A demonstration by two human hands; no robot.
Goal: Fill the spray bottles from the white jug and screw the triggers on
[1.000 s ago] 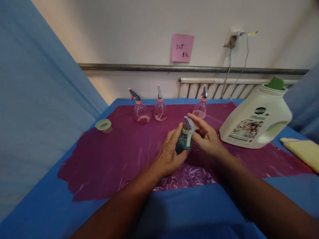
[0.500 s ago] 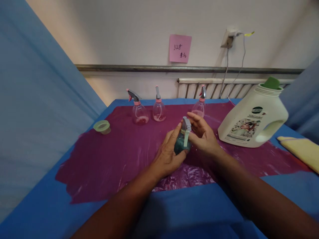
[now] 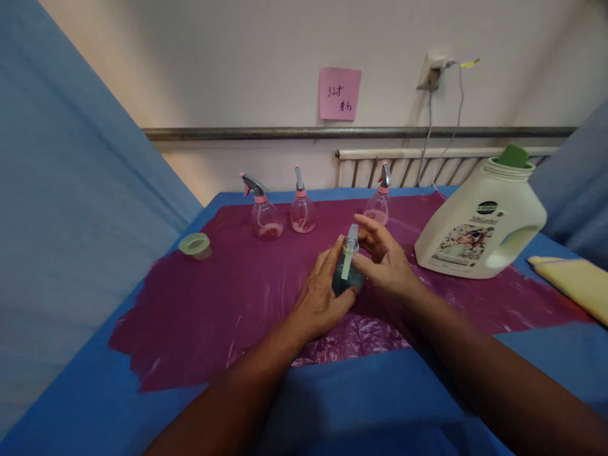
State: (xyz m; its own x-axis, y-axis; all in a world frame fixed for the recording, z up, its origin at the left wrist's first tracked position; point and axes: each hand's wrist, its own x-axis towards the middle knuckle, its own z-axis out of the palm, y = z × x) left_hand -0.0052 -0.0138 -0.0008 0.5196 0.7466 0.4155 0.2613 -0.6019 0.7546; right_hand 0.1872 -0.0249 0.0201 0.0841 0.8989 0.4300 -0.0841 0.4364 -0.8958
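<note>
Right into the action at the near middle: gripping the dark green spray bottle (image 3: 354, 278) with the left hand (image 3: 319, 292), fingers along its left side, thumb across the near side. Held roughly upright, pale trigger (image 3: 347, 266) facing near. Curving the right hand (image 3: 387, 261) about the grey spray head (image 3: 352, 236), thumb on the near side, fingers spread beyond; firm hold or light touch, can't tell from here! Lined up on the far side: two pink-collared spray bottles (image 3: 266, 216) to the left, a third bottle (image 3: 379, 204) further right, pink liquid low inside. Looming on the right, a big pale jug (image 3: 491, 221), then a yellow cloth (image 3: 572, 277). Over left, a small pale green cup (image 3: 196, 245), sitting on the purple sheet (image 3: 199, 310).
</note>
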